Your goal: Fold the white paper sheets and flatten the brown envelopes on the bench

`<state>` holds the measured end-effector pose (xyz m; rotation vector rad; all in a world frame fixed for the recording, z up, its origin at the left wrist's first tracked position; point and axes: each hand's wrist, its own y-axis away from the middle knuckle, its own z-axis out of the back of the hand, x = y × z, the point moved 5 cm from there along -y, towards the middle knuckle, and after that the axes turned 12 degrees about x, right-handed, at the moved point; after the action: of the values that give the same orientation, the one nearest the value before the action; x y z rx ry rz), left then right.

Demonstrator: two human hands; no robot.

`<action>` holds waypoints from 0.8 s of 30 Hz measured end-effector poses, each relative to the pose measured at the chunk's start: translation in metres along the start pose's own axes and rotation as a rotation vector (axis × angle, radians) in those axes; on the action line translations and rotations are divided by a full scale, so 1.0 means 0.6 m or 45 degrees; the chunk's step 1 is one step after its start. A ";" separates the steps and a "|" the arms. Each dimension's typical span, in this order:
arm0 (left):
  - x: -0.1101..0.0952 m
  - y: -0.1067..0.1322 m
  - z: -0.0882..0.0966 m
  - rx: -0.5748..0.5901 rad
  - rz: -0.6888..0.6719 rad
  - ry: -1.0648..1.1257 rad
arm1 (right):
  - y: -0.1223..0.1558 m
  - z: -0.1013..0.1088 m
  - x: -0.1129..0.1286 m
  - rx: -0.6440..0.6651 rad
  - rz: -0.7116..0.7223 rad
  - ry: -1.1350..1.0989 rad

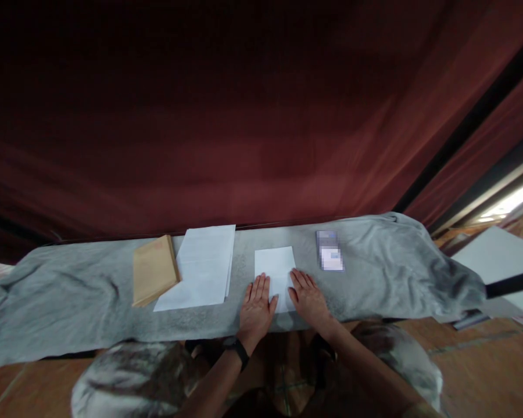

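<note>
My left hand [256,307] lies flat, fingers stretched out, on the lower left corner of a small folded white sheet [276,268]. Pressing flat on the sheet's lower right corner is my right hand [308,298], fingers also extended. Neither hand grips anything. A black band sits on my left wrist. The sheet rests on a table covered by a grey cloth [375,278].
Left of the sheet lies a stack of white paper [203,266], and beside that a stack of brown envelopes [153,269]. A small blurred card [330,251] lies to the right. A dark red curtain [244,128] hangs behind. A white board [497,261] stands at far right.
</note>
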<state>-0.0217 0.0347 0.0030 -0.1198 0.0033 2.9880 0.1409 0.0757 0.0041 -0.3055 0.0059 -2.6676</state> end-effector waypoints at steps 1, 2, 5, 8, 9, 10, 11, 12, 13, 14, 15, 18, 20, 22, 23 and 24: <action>0.002 0.002 0.000 -0.001 0.002 -0.007 | 0.001 -0.001 -0.002 0.015 0.008 -0.004; 0.004 0.003 0.000 -0.002 0.003 -0.016 | 0.001 -0.002 -0.003 0.029 0.017 -0.009; 0.004 0.004 0.000 -0.015 0.002 -0.036 | 0.003 -0.003 -0.004 0.050 0.033 -0.019; 0.003 0.003 0.000 -0.031 -0.008 -0.040 | 0.002 -0.003 -0.002 0.038 0.023 -0.022; 0.002 0.003 0.001 -0.038 -0.009 -0.039 | 0.002 -0.003 -0.002 0.029 0.020 -0.021; 0.002 0.003 0.001 -0.045 -0.009 -0.039 | 0.001 -0.003 0.000 0.020 0.018 -0.019; 0.001 0.002 0.001 -0.051 -0.009 -0.040 | 0.001 -0.003 0.001 0.009 0.019 -0.018; 0.001 0.001 0.002 -0.054 -0.008 -0.043 | 0.000 -0.004 0.004 -0.002 0.021 -0.017; 0.001 0.000 0.002 -0.056 -0.009 -0.047 | 0.000 -0.004 0.007 -0.012 0.027 -0.019; 0.001 0.000 0.003 -0.054 -0.010 -0.053 | 0.000 -0.006 0.010 -0.020 0.041 -0.023; 0.001 -0.001 0.003 -0.052 -0.013 -0.058 | 0.000 -0.008 0.015 -0.025 0.063 -0.029; 0.004 0.000 0.004 -0.047 -0.033 -0.064 | 0.004 -0.014 0.030 -0.033 0.155 -0.041; 0.007 0.001 0.003 -0.050 -0.044 -0.062 | 0.009 -0.016 0.036 -0.048 0.187 -0.037; 0.007 -0.001 0.001 -0.052 -0.031 -0.061 | 0.012 -0.017 0.038 -0.072 0.179 -0.032; 0.005 -0.005 0.000 -0.049 -0.019 -0.058 | 0.013 -0.017 0.038 -0.083 0.171 -0.030; 0.001 -0.012 -0.001 -0.042 -0.013 -0.053 | 0.014 -0.018 0.038 -0.094 0.164 -0.025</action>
<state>-0.0209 0.0421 0.0023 -0.0617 -0.0508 2.9807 0.1224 0.0577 -0.0019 -0.3435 0.1143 -2.5402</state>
